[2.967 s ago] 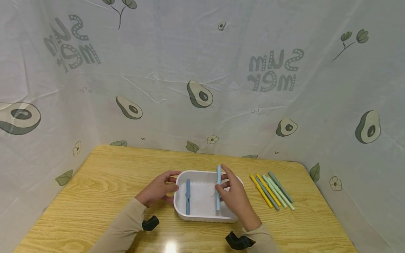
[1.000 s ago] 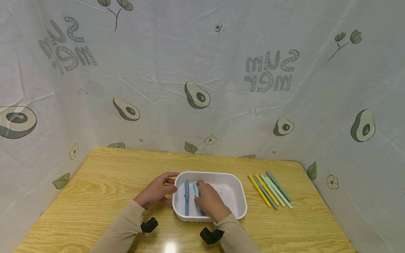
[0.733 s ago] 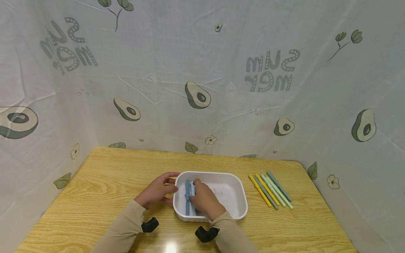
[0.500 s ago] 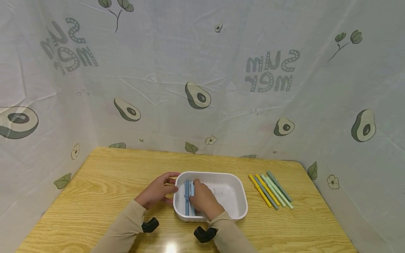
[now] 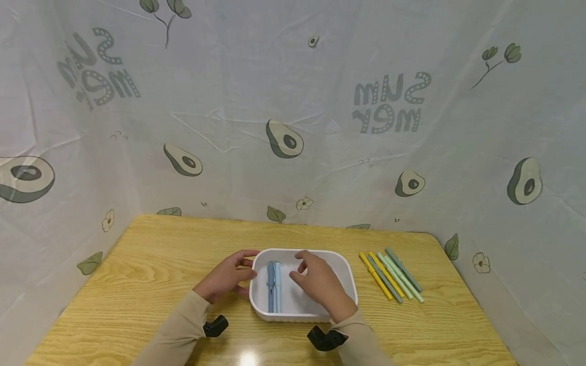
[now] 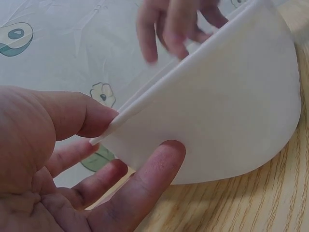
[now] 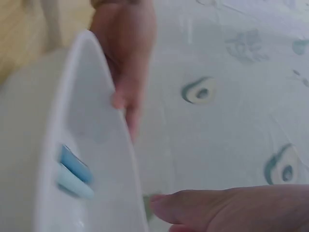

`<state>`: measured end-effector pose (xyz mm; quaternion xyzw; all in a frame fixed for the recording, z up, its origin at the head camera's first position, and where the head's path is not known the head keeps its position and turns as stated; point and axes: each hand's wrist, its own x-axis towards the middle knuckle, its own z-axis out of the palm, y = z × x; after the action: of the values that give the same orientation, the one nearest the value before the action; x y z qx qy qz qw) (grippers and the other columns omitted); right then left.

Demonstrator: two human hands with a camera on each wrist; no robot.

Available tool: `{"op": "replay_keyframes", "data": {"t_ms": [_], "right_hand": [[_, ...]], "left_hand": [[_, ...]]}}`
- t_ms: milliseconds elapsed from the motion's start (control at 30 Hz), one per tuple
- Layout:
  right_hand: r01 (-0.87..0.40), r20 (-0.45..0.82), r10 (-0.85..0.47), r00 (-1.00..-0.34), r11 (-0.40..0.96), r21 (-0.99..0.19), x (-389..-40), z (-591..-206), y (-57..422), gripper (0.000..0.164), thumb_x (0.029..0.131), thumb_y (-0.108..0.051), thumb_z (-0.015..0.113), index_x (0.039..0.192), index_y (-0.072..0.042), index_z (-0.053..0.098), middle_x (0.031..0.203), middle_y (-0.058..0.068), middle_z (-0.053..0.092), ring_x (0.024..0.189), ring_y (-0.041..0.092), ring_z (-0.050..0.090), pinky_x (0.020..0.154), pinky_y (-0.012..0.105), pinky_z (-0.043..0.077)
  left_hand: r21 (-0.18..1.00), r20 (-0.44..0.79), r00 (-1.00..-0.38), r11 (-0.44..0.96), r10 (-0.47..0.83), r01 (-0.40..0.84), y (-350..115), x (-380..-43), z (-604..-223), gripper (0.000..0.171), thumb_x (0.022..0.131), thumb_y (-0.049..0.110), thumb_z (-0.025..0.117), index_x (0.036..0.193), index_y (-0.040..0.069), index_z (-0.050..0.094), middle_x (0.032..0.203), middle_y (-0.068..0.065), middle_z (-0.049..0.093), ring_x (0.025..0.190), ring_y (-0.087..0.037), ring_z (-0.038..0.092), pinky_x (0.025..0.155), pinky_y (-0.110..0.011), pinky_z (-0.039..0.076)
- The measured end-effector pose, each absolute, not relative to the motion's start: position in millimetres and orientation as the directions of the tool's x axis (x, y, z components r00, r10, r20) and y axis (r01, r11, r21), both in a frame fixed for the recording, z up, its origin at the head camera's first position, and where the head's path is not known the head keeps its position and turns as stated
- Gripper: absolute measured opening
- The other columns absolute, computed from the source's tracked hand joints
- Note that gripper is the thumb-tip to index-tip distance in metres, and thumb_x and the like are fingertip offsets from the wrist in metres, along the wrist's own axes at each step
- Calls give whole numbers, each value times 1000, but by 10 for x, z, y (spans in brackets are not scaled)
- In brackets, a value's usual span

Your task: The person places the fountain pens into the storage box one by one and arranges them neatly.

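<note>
The white plastic box (image 5: pixel 316 317) stands in the middle of the table. My left hand (image 5: pixel 229 274) rests against its left end, one fingertip at the rim and another touching the outer wall (image 6: pixel 207 111) in the left wrist view. Inside, near the left end, a darker blue pen (image 5: pixel 270 292) and a light blue pen (image 5: pixel 277 290) lie side by side, pointing away from me. My right hand (image 5: pixel 322 284) hovers over the box's right half, thumb and fingers apart, holding nothing. The right wrist view shows both pens blurred.
On the table (image 5: pixel 183 244) right of the box lies a loose row of several pens, among them a yellow pen (image 5: pixel 376 277), a pale green pen (image 5: pixel 403 277) and a grey-green pen (image 5: pixel 403 269). A printed white sheet (image 5: pixel 229 178) hangs around the table.
My right hand carried the light blue pen left into the box, laid it beside the darker one, released it and moved back right. My left hand stays at the box's left end.
</note>
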<state>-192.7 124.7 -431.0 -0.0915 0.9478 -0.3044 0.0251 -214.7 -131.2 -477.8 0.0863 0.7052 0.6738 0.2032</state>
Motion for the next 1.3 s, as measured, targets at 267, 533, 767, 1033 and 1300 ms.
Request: {"op": "replay_keyframes", "data": {"t_ms": [267,533,767,1033,1300], "right_hand": [[-169,205,-45,-978,748,-641,-1924,-4077,1856,33,97,-19,74,129,-10,68,97,0,66,79,14,60,61,29,50],[-70,181,37,-983,830,-553,-1931,-4166,2499,47,102,-20,66,145,-6,56,130,18,66,111,35,67,82,50,59],[46,66,90,-994,870,-490,-1996,-4414,2791,42,101,-18,64,135,6,59,122,25,67,104,40,66,80,52,58],[129,-53,117,-992,900,-416,-2068,-4534,2961,39,100,-16,63,129,10,59,109,23,69,87,30,64,69,44,55],[118,-74,96,-993,905,-409,-2069,-4571,2911,32,98,-14,62,123,5,63,107,20,69,83,27,60,66,41,51]], "left_hand": [[986,-169,-896,73,410,-152,-1323,-2155,-4794,56,102,3,61,154,7,43,138,-30,49,108,-35,64,76,-49,64],[984,-174,-897,91,405,-150,-1316,-2164,-4790,54,102,4,61,153,9,46,136,-27,51,106,-34,65,75,-48,64],[984,-175,-897,101,405,-147,-1315,-2161,-4788,55,102,5,62,154,10,45,136,-27,52,106,-34,65,75,-48,64],[985,-173,-896,89,410,-149,-1314,-2166,-4794,55,102,7,63,154,10,45,137,-27,51,107,-34,65,76,-48,64],[984,-175,-896,86,408,-153,-1324,-2163,-4793,55,102,4,61,154,10,44,137,-28,50,108,-35,64,77,-48,64]]}}
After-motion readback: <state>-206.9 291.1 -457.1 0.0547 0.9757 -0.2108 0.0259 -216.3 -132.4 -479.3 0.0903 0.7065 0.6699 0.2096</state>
